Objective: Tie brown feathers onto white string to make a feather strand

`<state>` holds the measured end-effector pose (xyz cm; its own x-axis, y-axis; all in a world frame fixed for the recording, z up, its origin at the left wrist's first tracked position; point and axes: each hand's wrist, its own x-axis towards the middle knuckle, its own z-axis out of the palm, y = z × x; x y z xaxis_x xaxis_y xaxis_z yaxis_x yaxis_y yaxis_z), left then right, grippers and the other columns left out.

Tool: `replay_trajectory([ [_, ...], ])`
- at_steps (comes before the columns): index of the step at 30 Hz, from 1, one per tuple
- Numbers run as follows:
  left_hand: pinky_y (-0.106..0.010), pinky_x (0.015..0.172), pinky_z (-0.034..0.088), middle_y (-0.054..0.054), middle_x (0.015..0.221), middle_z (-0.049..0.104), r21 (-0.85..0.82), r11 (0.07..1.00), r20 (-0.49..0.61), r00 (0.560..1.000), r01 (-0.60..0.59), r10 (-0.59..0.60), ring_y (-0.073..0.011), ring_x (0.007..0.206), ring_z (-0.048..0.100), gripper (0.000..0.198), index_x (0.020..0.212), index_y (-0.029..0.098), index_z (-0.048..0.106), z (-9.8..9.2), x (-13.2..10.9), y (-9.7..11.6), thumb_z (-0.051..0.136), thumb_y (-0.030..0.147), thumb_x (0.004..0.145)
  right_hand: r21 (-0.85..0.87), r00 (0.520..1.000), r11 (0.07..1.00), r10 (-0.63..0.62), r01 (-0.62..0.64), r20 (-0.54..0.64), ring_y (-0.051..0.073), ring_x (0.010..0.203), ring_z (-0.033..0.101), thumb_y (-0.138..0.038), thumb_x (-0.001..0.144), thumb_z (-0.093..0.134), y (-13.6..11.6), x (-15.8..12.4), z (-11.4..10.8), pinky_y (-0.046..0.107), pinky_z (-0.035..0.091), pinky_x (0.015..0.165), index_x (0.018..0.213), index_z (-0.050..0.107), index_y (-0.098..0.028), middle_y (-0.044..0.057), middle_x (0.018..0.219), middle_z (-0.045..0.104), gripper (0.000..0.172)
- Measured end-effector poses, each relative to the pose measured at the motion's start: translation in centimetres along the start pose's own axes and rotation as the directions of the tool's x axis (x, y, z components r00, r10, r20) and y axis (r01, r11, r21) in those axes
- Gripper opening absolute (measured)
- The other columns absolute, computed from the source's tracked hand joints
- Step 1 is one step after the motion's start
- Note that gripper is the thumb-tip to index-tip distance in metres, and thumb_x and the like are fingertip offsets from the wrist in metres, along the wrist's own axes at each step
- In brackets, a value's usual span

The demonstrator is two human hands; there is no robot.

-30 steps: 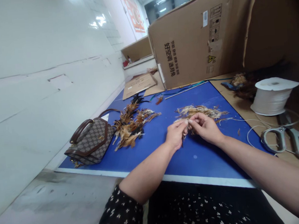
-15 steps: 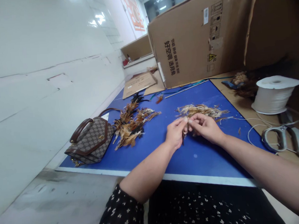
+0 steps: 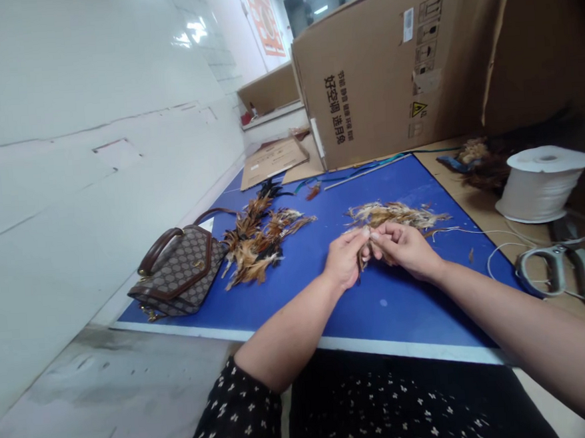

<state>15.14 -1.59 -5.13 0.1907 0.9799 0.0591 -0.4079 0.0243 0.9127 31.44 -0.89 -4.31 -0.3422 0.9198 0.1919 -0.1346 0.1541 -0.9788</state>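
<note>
My left hand [image 3: 344, 259] and my right hand [image 3: 402, 246] meet over the blue mat [image 3: 298, 305], thumbs and fingertips pinched close together. Between them they grip a small bunch of brown feathers [image 3: 360, 262], whose tips hang below the fingers. Its upper end is mostly covered by my fingertips. Just beyond my hands lies a loose row of tan and cream feathers [image 3: 402, 214]. A thin white cord [image 3: 466, 231] runs from near that row toward the right. Farther left is a pile of brown, orange and black feathers [image 3: 256, 238].
A patterned handbag [image 3: 181, 273] stands at the mat's left edge. On the right are a white spool [image 3: 543, 185] and large scissors [image 3: 559, 270]. A big cardboard box [image 3: 377, 79] rises behind the mat. Flat cardboard [image 3: 273, 161] and a thin rod [image 3: 369, 171] lie toward the back.
My hands stay pinched together in nearly the same place. A little more of the brown feather bunch shows below the fingers. The whole view has shifted slightly.
</note>
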Motion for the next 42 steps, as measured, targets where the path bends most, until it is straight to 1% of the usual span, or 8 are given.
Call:
replay_trajectory([
  [12, -0.026, 0.056, 0.030, 0.003, 0.059, 0.056, 0.033, 0.999, -0.021, 0.999, -0.028, 0.029, -0.0078, 0.054, 0.045, 0.050, 0.092, 0.013, 0.079, 0.2, -0.3, -0.3, 0.093, 0.059, 0.078, -0.027, 0.999, 0.999, -0.034, 0.033, -0.020, 0.009, 0.042, 0.045, -0.076, 0.087, 0.081, 0.2, 0.0, 0.1, 0.024, 0.034, 0.039, 0.079, 0.061, -0.022, -0.001, 0.060, 0.066, 0.059],
  [17, -0.027, 0.056, 0.029, 0.001, 0.062, 0.059, 0.037, 0.999, -0.015, 1.000, -0.026, 0.026, -0.0078, 0.055, 0.045, 0.047, 0.084, 0.013, 0.076, 0.1, -0.3, -0.2, 0.093, 0.056, 0.078, -0.076, 0.998, 0.996, -0.045, 0.042, -0.044, 0.009, 0.042, 0.045, -0.077, 0.090, 0.077, 0.6, 0.1, -0.1, 0.024, 0.034, 0.039, 0.080, 0.059, -0.022, 0.000, 0.063, 0.067, 0.058],
  [22, -0.026, 0.055, 0.027, 0.004, 0.059, 0.052, 0.048, 0.998, -0.076, 0.996, -0.034, 0.037, -0.0068, 0.054, 0.042, 0.045, 0.080, 0.013, 0.074, -0.1, -0.2, -0.3, 0.095, 0.053, 0.075, -0.170, 0.989, 0.981, -0.114, 0.097, -0.095, 0.012, 0.045, 0.047, -0.074, 0.089, 0.081, 1.2, 0.5, -0.4, 0.025, 0.037, 0.041, 0.084, 0.063, -0.023, -0.003, 0.058, 0.061, 0.054],
  [24, -0.026, 0.055, 0.027, 0.004, 0.057, 0.052, 0.057, 0.998, -0.101, 0.994, -0.035, 0.041, -0.0067, 0.054, 0.042, 0.045, 0.080, 0.013, 0.075, -0.2, -0.1, -0.4, 0.095, 0.052, 0.074, -0.211, 0.979, 0.968, -0.164, 0.137, -0.118, 0.014, 0.051, 0.052, -0.072, 0.089, 0.081, 1.3, 0.6, -0.4, 0.026, 0.043, 0.045, 0.087, 0.067, -0.023, -0.001, 0.063, 0.064, 0.051],
  [29, -0.026, 0.051, 0.026, 0.000, 0.057, 0.059, 0.071, 0.997, -0.117, 0.993, -0.007, 0.015, -0.0077, 0.050, 0.046, 0.044, 0.083, 0.012, 0.077, -0.1, -0.2, -0.2, 0.094, 0.053, 0.076, -0.308, 0.940, 0.921, -0.299, 0.239, -0.162, 0.021, 0.072, 0.068, -0.064, 0.091, 0.081, 1.4, 0.7, -0.6, 0.035, 0.059, 0.065, 0.104, 0.075, -0.023, 0.008, 0.095, 0.078, 0.043],
  [33, -0.027, 0.047, 0.026, -0.003, 0.056, 0.063, 0.064, 0.998, -0.089, 0.996, 0.027, -0.021, -0.0089, 0.046, 0.047, 0.046, 0.085, 0.011, 0.077, 0.0, -0.2, -0.1, 0.092, 0.054, 0.077, -0.389, 0.907, 0.865, -0.396, 0.317, -0.144, 0.025, 0.085, 0.072, -0.052, 0.095, 0.080, 1.2, 0.5, -0.7, 0.041, 0.062, 0.078, 0.116, 0.081, -0.024, 0.010, 0.104, 0.078, 0.035],
  [37, -0.025, 0.047, 0.027, -0.001, 0.056, 0.061, 0.049, 0.998, -0.069, 0.997, 0.037, -0.033, -0.0085, 0.047, 0.048, 0.047, 0.086, 0.012, 0.077, -0.1, -0.2, -0.2, 0.093, 0.054, 0.077, -0.443, 0.882, 0.817, -0.458, 0.369, -0.111, 0.027, 0.095, 0.074, -0.046, 0.097, 0.077, 1.0, 0.5, -0.9, 0.047, 0.063, 0.094, 0.128, 0.083, -0.028, 0.009, 0.106, 0.079, 0.036],
  [42, -0.025, 0.049, 0.030, -0.003, 0.063, 0.064, 0.013, 0.999, -0.059, 0.998, 0.030, -0.030, -0.0101, 0.054, 0.055, 0.046, 0.091, 0.011, 0.080, -0.2, -0.3, -0.2, 0.095, 0.051, 0.074, -0.476, 0.861, 0.778, -0.502, 0.409, -0.081, 0.031, 0.108, 0.076, -0.044, 0.100, 0.075, 1.0, 0.6, -0.9, 0.050, 0.061, 0.104, 0.120, 0.087, -0.029, 0.011, 0.111, 0.082, 0.028],
])
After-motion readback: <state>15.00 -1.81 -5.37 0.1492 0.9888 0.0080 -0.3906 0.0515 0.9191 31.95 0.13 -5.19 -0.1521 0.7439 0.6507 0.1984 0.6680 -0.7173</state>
